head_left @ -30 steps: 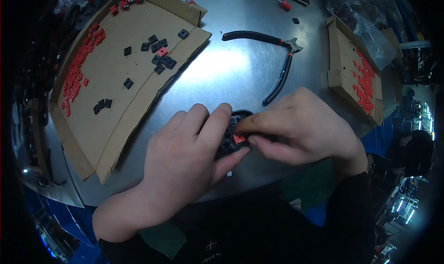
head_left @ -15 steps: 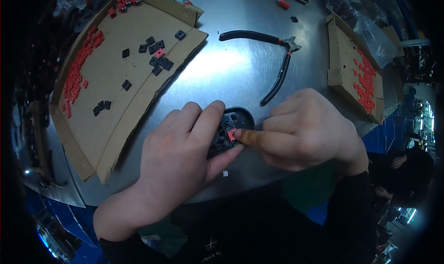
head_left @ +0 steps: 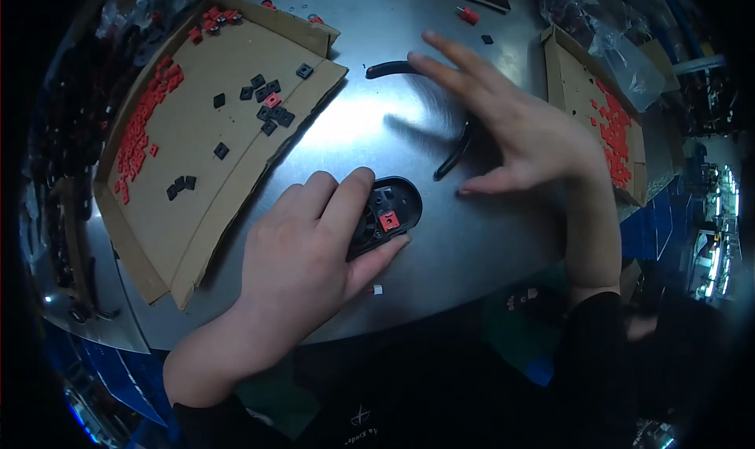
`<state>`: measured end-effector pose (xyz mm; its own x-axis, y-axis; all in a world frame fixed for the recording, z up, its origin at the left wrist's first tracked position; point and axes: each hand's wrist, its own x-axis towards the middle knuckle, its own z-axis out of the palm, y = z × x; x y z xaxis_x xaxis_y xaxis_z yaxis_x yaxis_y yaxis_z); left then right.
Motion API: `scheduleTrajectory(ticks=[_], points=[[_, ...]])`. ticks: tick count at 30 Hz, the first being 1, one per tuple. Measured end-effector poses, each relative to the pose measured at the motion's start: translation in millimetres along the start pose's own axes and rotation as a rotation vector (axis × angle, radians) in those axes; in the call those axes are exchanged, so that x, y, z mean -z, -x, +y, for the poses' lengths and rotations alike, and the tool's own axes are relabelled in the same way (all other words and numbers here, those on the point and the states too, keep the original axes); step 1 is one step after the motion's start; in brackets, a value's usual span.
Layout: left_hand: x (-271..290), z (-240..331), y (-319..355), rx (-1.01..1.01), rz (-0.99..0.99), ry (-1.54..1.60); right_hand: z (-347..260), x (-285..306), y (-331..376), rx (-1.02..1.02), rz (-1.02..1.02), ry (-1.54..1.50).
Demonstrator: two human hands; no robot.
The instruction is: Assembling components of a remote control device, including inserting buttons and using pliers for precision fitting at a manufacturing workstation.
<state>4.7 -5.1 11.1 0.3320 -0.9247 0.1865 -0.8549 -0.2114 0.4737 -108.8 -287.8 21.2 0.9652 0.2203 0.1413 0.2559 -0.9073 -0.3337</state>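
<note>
My left hand (head_left: 303, 241) is closed around a black oval plastic housing (head_left: 407, 200), holding it low over the metal table. Inside the housing sits a small red square piece (head_left: 388, 221) with a hole in its middle. My right hand (head_left: 515, 126) is raised to the right of the housing with its fingers spread, holding nothing. Beneath and behind it lie the diagonal cutters, whose black handle (head_left: 452, 156) shows; their jaws are hidden by the hand.
On the left, a cardboard tray (head_left: 206, 244) carries red pieces and several black square pieces. A second cardboard tray (head_left: 560, 68) with red pieces stands at the right. A red part (head_left: 469, 15) and a black square piece (head_left: 487, 39) lie at the back. A small white piece (head_left: 378, 289) is near the front edge.
My right hand has let go of the red piece in the housing, moved up and away over the cutters, and its fingers have opened. The left hand still holds the housing.
</note>
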Motion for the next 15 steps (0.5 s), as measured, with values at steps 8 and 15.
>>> scheduleTrajectory(ticks=[8, 15], points=[[1, -1, 6, -0.003, 0.004, -0.058, 18, -26, -23, -0.113, 0.307, 0.001], [-3, -2, 6, 0.043, -0.026, 0.01, -79, 0, -31, 0.11, 0.561, -1.341]])
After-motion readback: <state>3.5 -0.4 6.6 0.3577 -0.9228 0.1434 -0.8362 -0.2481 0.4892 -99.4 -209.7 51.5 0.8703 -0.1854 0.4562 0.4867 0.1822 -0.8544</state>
